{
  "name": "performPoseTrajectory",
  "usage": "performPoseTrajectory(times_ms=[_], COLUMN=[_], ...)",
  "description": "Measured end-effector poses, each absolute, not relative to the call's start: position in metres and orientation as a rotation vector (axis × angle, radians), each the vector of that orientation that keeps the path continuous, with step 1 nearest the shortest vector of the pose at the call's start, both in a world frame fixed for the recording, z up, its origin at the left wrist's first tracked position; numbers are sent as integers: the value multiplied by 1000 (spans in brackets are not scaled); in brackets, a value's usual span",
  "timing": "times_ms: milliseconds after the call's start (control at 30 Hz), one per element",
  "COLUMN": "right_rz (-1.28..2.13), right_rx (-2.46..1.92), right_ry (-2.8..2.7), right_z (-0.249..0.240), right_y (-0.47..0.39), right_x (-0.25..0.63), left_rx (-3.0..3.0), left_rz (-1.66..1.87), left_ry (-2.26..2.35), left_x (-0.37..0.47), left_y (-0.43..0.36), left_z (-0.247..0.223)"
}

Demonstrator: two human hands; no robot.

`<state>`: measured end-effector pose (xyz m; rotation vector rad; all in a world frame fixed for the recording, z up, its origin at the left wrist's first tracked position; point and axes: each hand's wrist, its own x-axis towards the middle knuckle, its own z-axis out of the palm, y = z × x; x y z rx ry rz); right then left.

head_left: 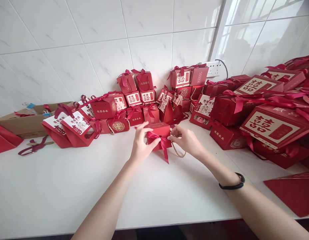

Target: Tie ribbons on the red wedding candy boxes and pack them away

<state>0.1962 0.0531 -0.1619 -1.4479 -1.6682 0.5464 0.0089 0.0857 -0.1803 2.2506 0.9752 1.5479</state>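
Note:
A small red gift box (160, 128) sits on the white table in front of me. Tied across it is a dark pink ribbon (164, 150) with a knot on the near side and a tail hanging down. My left hand (141, 142) is closed around the box's left side, its thumb pressing the ribbon. At the right side, my right hand (182, 138) pinches the ribbon near the knot; its fingertips partly hide what they hold. A twisted gold cord (180, 154) hangs in a loop below the right hand. Other ribboned red boxes (134, 115) stand just behind.
Ribboned boxes (267, 125) are piled high at the right, and a red box (292, 191) lies at the right front. Triangular boxes (78, 130), a cardboard box (26, 125) and loose ribbon (34, 146) are at the left. A power strip (212, 69) rests against the tiled wall.

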Motion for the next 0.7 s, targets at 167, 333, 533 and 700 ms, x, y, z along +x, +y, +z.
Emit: performPoseTrajectory(times_ms=[167,333,533,700], right_rz=[545,645,669,436], right_rx=[-1455,-1408,-1510,-1501], right_ry=[-1647,-1597,-1652,-1721], right_z=[-162,-166,-160,-152], right_y=[53,53,53,49], right_x=[197,197,199,202], left_rx=[2327,2429,2390,2132], left_rz=[1681,1738,1716,1631], left_ry=[1117,1231,1196,1167], left_x=[8,6,5,8], left_y=[86,85,85,84], left_z=[-179,-179,-179,-179])
